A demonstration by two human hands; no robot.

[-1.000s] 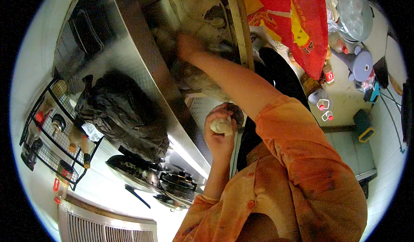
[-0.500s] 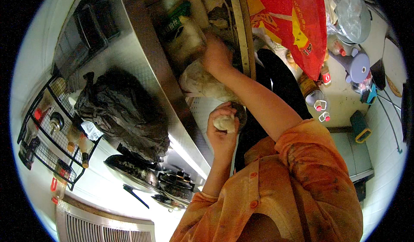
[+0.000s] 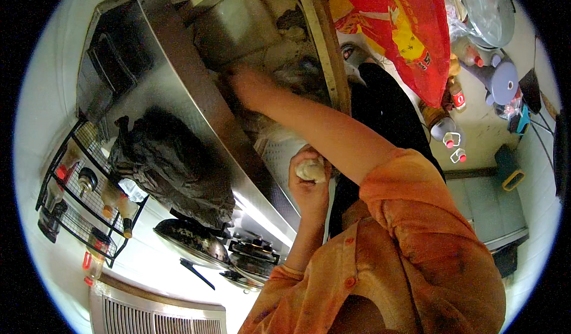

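The left hand (image 3: 308, 182) is curled closed around a pale lump (image 3: 310, 170), which shows above the fingers near the person's lap. The right hand (image 3: 245, 87) is blurred and in shadow at the end of an outstretched arm, so I cannot tell how far open it is or whether it has hold of anything. It is inside the open cupboard (image 3: 238, 27), just beyond the edge of the steel worktop (image 3: 199, 99). The step in hand looks like a one-handed reach; the next move seems to call for a steady left grip and room beside the wooden frame (image 3: 326, 57). Farther out, a black bag (image 3: 172, 164) sits on the worktop, and a red bag (image 3: 416, 42) lies beyond the frame.
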